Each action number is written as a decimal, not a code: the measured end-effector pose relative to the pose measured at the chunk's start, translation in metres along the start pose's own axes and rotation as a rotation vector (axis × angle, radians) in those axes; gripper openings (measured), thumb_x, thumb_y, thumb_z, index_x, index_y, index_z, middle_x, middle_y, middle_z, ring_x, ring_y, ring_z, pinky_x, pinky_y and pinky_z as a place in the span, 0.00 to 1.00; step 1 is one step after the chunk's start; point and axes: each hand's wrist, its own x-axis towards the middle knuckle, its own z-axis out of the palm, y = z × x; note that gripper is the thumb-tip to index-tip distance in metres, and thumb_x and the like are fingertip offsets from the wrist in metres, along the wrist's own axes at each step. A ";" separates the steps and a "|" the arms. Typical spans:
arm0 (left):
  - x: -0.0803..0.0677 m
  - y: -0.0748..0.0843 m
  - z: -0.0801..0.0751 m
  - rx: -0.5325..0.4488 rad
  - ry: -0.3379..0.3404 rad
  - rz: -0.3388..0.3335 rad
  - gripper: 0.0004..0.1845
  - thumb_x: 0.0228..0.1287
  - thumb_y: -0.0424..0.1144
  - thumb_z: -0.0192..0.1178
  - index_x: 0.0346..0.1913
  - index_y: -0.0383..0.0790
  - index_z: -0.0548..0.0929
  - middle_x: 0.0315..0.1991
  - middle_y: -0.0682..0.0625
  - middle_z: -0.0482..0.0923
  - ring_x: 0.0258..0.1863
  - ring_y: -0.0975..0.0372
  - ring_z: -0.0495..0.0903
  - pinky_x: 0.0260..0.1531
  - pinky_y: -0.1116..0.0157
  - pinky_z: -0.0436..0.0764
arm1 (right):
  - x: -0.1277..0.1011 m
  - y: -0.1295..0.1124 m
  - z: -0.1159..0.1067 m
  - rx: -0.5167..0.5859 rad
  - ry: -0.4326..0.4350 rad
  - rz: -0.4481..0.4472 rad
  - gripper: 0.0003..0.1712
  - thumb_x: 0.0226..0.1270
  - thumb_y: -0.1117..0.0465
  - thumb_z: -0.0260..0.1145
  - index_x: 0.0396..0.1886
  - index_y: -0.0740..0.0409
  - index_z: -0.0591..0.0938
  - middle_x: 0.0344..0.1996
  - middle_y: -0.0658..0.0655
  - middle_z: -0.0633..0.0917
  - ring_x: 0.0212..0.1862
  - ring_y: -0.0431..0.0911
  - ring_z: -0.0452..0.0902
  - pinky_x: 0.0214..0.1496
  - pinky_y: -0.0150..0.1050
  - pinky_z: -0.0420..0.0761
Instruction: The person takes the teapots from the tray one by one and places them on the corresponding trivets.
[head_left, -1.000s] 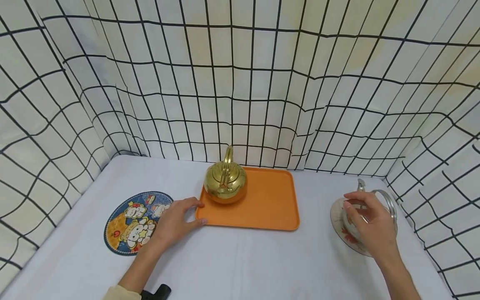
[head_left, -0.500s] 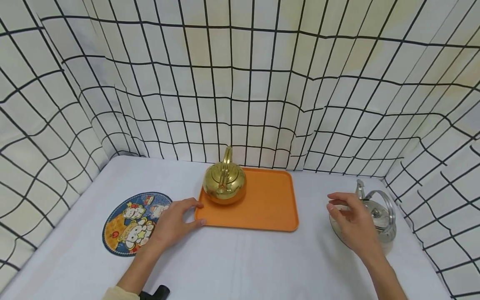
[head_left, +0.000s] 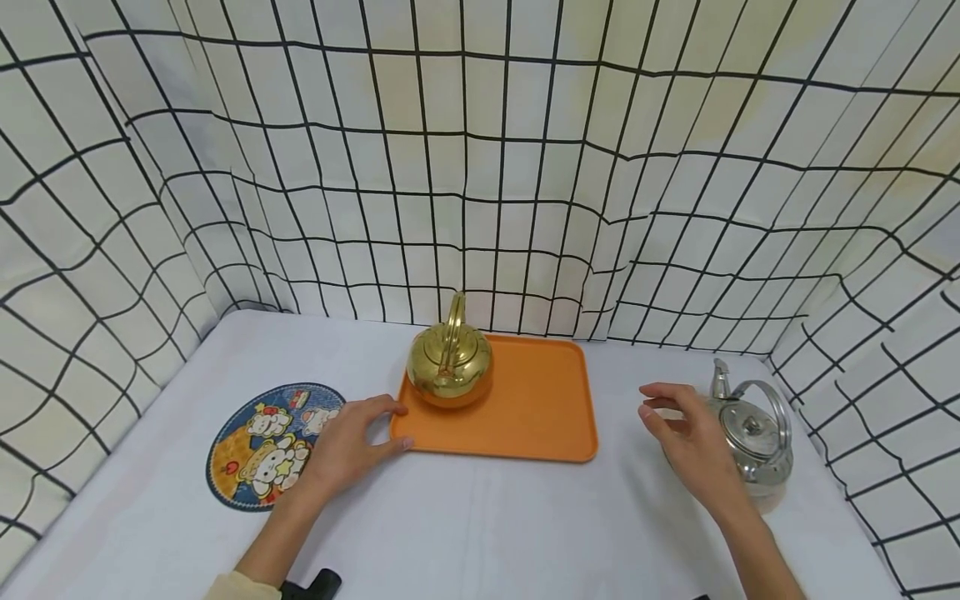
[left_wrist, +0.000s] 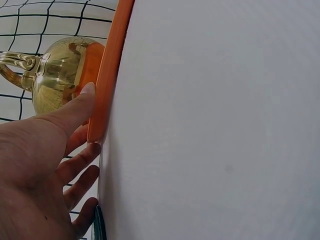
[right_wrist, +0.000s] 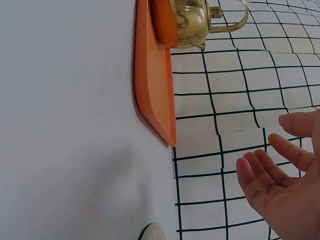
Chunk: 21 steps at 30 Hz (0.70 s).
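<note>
Just beside the right hand [head_left: 693, 446], on its far right side, a silver kettle [head_left: 753, 433] is standing upright on the white table [head_left: 480, 525], not being touched. That hand's fingers are spread open, and nothing is being held. The orange tray [head_left: 525, 408] is being touched at its corner by the left hand [head_left: 348, 446], fingers lying loose.

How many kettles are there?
2. The gold kettle stands on the orange tray; the silver kettle stands on the table, beside the right hand. None seems hidden.
</note>
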 end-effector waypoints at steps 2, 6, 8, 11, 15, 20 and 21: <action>0.000 0.000 0.000 -0.001 0.000 0.000 0.23 0.63 0.52 0.74 0.60 0.51 0.86 0.67 0.48 0.82 0.71 0.42 0.73 0.70 0.35 0.70 | 0.001 0.002 0.002 0.013 -0.012 0.004 0.16 0.78 0.58 0.64 0.61 0.56 0.80 0.56 0.55 0.84 0.53 0.22 0.74 0.52 0.14 0.75; 0.000 0.000 0.000 0.000 -0.002 0.000 0.23 0.63 0.52 0.74 0.60 0.51 0.86 0.67 0.48 0.82 0.71 0.42 0.73 0.71 0.35 0.70 | 0.004 0.006 0.005 0.049 -0.035 0.012 0.17 0.78 0.59 0.65 0.61 0.58 0.80 0.57 0.58 0.84 0.53 0.21 0.74 0.52 0.16 0.77; 0.000 0.000 0.000 0.002 -0.003 -0.002 0.23 0.63 0.52 0.74 0.60 0.51 0.86 0.67 0.48 0.82 0.71 0.42 0.73 0.71 0.35 0.70 | 0.005 0.006 0.007 0.061 -0.044 0.019 0.17 0.78 0.59 0.65 0.61 0.58 0.80 0.58 0.60 0.84 0.52 0.21 0.74 0.52 0.17 0.77; 0.000 0.000 0.000 0.003 -0.009 -0.008 0.23 0.63 0.52 0.74 0.60 0.52 0.86 0.67 0.48 0.82 0.71 0.42 0.73 0.70 0.35 0.71 | 0.007 0.006 0.009 0.060 -0.052 0.038 0.17 0.78 0.58 0.65 0.61 0.58 0.81 0.58 0.61 0.85 0.51 0.20 0.73 0.52 0.19 0.78; 0.001 -0.001 0.001 0.005 -0.004 -0.002 0.23 0.63 0.51 0.74 0.59 0.51 0.86 0.67 0.48 0.82 0.71 0.42 0.73 0.71 0.35 0.70 | 0.009 0.007 0.012 0.032 -0.069 0.056 0.18 0.79 0.56 0.64 0.62 0.56 0.81 0.59 0.58 0.84 0.51 0.20 0.72 0.53 0.21 0.78; 0.000 -0.002 0.002 0.002 0.001 0.003 0.23 0.63 0.51 0.74 0.60 0.51 0.85 0.68 0.48 0.81 0.71 0.42 0.73 0.71 0.35 0.70 | 0.012 0.010 0.016 0.033 -0.085 0.063 0.18 0.79 0.56 0.64 0.62 0.56 0.81 0.60 0.58 0.84 0.52 0.24 0.73 0.54 0.21 0.79; 0.000 -0.002 0.002 0.002 0.000 -0.001 0.23 0.63 0.51 0.74 0.60 0.51 0.85 0.68 0.48 0.81 0.71 0.42 0.73 0.71 0.35 0.70 | 0.012 0.010 0.017 0.036 -0.090 0.064 0.18 0.79 0.56 0.65 0.62 0.57 0.81 0.60 0.59 0.84 0.53 0.25 0.73 0.54 0.21 0.79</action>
